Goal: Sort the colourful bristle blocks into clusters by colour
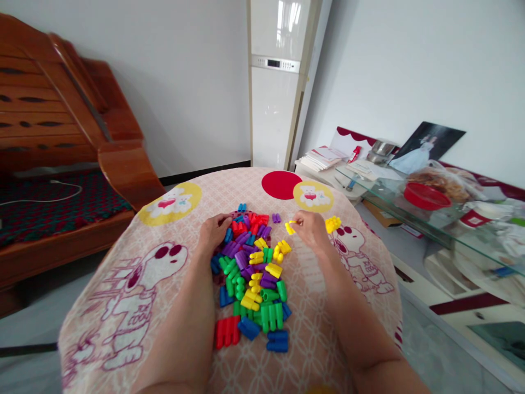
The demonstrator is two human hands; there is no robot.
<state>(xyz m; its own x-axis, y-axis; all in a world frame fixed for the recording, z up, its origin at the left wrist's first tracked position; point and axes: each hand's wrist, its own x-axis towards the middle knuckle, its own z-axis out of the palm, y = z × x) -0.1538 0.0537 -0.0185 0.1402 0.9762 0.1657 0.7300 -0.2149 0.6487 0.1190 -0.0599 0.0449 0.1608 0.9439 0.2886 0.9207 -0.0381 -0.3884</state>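
A heap of plastic building blocks in red, blue, purple, green and yellow lies on the round table, between my forearms. My left hand (214,232) is at the heap's far left edge, beside a blue block (228,236) and red blocks (238,227). Its fingers are curled in, and what they hold, if anything, is hidden. Right of the heap, my right hand (310,227) pinches a small yellow block (290,228) just over the cloth. A cluster of yellow blocks (333,224) sits beyond that wrist. One purple block (276,218) lies apart between the hands.
A patterned tablecloth (172,306) covers the table. To the left stands a wooden bench (127,169). At the right, a glass-topped cabinet (381,200) bears a red bowl (426,196), papers and a photo. A tall white appliance (273,109) stands behind.
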